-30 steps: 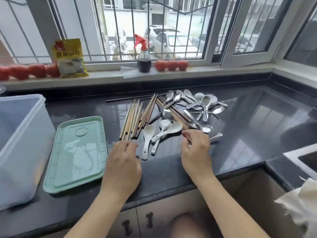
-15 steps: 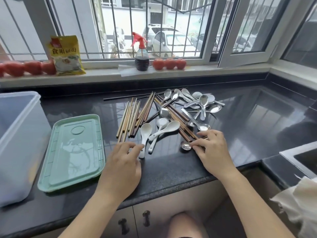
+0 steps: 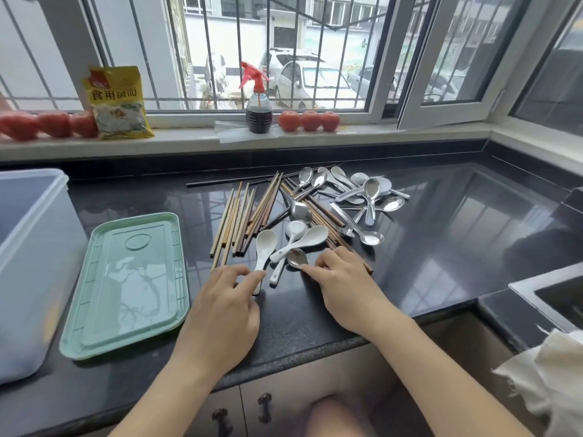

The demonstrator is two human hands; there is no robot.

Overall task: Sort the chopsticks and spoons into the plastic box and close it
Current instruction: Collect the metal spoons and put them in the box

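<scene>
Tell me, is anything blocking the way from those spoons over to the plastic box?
Yes: the green lid lies flat on the counter between the white spoons and the plastic box at far left. The box itself stands open; lifted spoons would pass over the lid.

Chopsticks (image 3: 239, 216), spoons (image 3: 362, 197) loose; box (image 3: 28, 247) lidless

Three white ceramic spoons (image 3: 265, 247), six tomatoes (image 3: 309, 120), one green lid (image 3: 126, 285) and one spray bottle (image 3: 258, 102) are counted.
</scene>
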